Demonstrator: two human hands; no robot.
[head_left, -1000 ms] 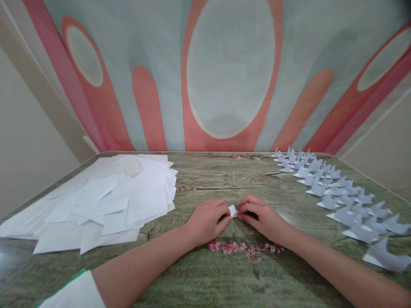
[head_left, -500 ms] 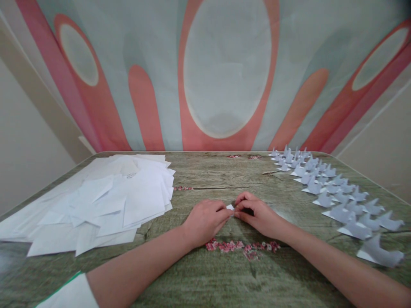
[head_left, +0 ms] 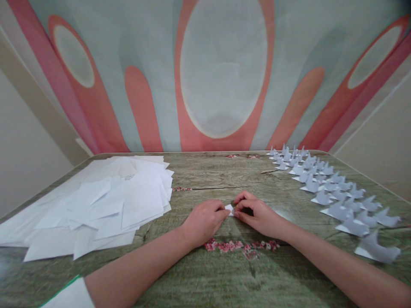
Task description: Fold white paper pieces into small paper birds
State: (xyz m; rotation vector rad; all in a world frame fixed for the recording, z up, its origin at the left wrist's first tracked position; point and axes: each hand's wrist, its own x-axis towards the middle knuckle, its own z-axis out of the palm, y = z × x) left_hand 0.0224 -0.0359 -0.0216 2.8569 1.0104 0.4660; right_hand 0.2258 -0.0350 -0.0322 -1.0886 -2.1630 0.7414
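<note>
A small folded piece of white paper (head_left: 230, 209) is between my two hands, low over the middle of the table. My left hand (head_left: 205, 220) pinches its left side, with the fingers curled and pressed together. On the other side, my right hand (head_left: 257, 215) holds the right edge between thumb and fingertips. Most of the paper is covered by my fingers, so its full shape does not show.
A wide, overlapping pile of white paper sheets (head_left: 141, 205) covers the table's left side. Along the right stand rows of several folded white paper birds (head_left: 337, 211). The wood-grain table (head_left: 205, 171) has printed pink blossoms. Behind its far edge hangs a patterned backdrop (head_left: 221, 64).
The view has shifted slightly. Both hands stay at nearly the same spot, and a little more of the white paper shows between my fingers.
</note>
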